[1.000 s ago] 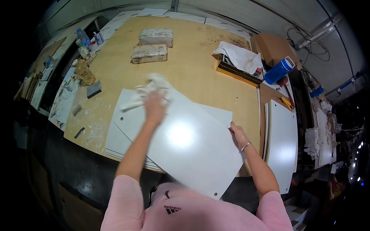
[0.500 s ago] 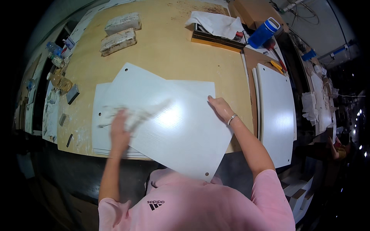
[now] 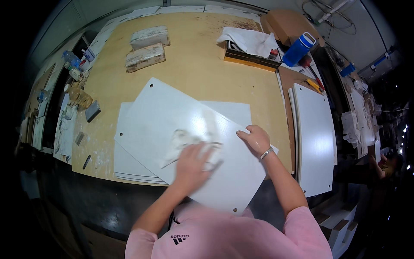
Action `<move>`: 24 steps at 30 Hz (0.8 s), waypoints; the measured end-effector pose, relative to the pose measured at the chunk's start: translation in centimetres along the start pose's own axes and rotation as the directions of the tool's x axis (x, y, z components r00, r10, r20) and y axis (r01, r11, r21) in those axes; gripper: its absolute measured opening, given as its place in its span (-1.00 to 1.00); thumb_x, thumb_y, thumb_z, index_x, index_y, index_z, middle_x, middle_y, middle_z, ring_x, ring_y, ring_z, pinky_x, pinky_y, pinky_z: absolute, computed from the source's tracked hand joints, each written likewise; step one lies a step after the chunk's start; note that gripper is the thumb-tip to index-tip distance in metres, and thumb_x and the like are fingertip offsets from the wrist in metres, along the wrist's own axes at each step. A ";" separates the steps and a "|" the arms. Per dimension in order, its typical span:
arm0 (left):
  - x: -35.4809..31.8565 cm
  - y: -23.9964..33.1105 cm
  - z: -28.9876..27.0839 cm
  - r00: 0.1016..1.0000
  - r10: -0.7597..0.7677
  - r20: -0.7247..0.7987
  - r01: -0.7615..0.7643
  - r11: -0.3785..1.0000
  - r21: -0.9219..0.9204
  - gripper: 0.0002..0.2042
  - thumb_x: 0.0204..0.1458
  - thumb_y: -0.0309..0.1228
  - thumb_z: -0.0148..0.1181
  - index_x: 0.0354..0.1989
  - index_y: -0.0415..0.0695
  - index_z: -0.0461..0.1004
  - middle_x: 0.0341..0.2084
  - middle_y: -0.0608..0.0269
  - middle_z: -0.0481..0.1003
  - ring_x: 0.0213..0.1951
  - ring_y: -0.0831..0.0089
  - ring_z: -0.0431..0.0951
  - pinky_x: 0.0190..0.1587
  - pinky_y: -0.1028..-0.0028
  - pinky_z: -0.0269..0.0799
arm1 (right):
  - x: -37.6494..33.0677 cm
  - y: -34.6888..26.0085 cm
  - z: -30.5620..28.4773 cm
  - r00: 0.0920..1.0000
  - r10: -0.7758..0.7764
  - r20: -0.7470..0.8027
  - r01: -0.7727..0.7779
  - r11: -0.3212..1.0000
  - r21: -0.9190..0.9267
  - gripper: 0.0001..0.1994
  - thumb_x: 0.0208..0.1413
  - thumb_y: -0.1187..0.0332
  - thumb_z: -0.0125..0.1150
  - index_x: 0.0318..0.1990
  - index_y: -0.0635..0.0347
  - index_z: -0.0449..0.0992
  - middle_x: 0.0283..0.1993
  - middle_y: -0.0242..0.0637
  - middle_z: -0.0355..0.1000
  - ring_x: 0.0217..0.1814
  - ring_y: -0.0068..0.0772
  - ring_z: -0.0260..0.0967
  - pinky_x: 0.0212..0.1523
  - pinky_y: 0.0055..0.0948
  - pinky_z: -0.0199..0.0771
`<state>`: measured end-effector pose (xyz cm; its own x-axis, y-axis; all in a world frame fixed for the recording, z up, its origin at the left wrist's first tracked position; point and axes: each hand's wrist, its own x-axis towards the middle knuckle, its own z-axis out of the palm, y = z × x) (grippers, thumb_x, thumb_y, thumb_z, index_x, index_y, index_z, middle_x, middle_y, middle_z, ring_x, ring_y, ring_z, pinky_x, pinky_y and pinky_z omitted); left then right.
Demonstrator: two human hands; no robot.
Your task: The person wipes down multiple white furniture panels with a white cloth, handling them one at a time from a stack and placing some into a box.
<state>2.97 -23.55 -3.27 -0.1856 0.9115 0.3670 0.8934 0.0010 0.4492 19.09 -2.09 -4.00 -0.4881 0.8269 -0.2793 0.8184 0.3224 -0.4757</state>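
Observation:
A white board [image 3: 168, 103] with a round hole near each visible corner lies turned at an angle over a stack of similar white boards [image 3: 228, 108]. My left hand [image 3: 193, 168] presses a whitish cloth [image 3: 174, 149] flat against its face, near the middle; the cloth is partly blurred and partly under my fingers. At the board's right edge, my right hand [image 3: 256, 140] grips it, thumb on top and the other fingers partly hidden. The board's lowest corner reaches past the table edge, close to my body.
Two wrapped blocks [image 3: 145, 57] sit at the far left of the table [image 3: 194, 56]. Far right are a tray [image 3: 250, 62] with a white cloth over it and a blue bottle [image 3: 298, 49]. More white panels [image 3: 315, 138] stand stacked at right. A grey block [image 3: 92, 111] lies at left.
My left hand has swept the cloth rightward from the board's left side to its middle. The right hand still grips the right edge. The whole view has shifted slightly.

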 end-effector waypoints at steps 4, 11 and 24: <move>5.9 -4.3 2.3 0.993 0.087 -0.079 -0.086 0.996 0.021 -0.45 -0.29 -0.53 0.22 0.04 -0.05 0.44 0.14 0.11 0.36 0.14 0.02 0.33 0.19 0.04 0.26 | -2.3 -1.5 -1.3 0.992 -0.045 -0.114 0.047 0.999 0.010 -0.52 -0.07 -0.05 0.23 -0.50 0.32 0.49 -0.50 0.04 0.44 -0.42 0.09 0.37 -0.36 -0.10 0.34; 12.9 -9.0 -5.4 0.930 -0.353 -0.105 0.368 0.877 0.308 -0.24 -0.20 -0.10 0.43 0.21 -0.16 0.33 0.27 0.05 0.25 0.28 0.08 0.23 0.26 0.19 0.24 | -5.6 -3.9 -4.5 0.977 -0.044 -0.207 0.032 0.998 -0.060 -0.53 -0.08 -0.03 0.29 -0.48 0.31 0.51 -0.57 0.04 0.41 -0.48 0.11 0.36 -0.41 -0.09 0.33; 13.1 -7.8 -7.3 0.915 -0.403 0.027 0.389 0.897 0.211 -0.10 -0.33 -0.14 0.48 0.27 -0.22 0.26 0.35 -0.03 0.13 0.39 0.09 0.08 0.34 0.22 0.12 | -6.1 -4.9 -5.1 0.962 -0.112 -0.248 0.079 0.987 -0.140 -0.54 -0.10 -0.05 0.30 -0.49 0.28 0.51 -0.61 0.04 0.40 -0.51 0.11 0.37 -0.46 -0.08 0.30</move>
<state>-9.41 -14.66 3.96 -0.5191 0.8443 0.1327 0.8153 0.4426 0.3734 19.58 -6.38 4.28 -0.4860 0.8739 -0.0086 0.8118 0.4477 -0.3750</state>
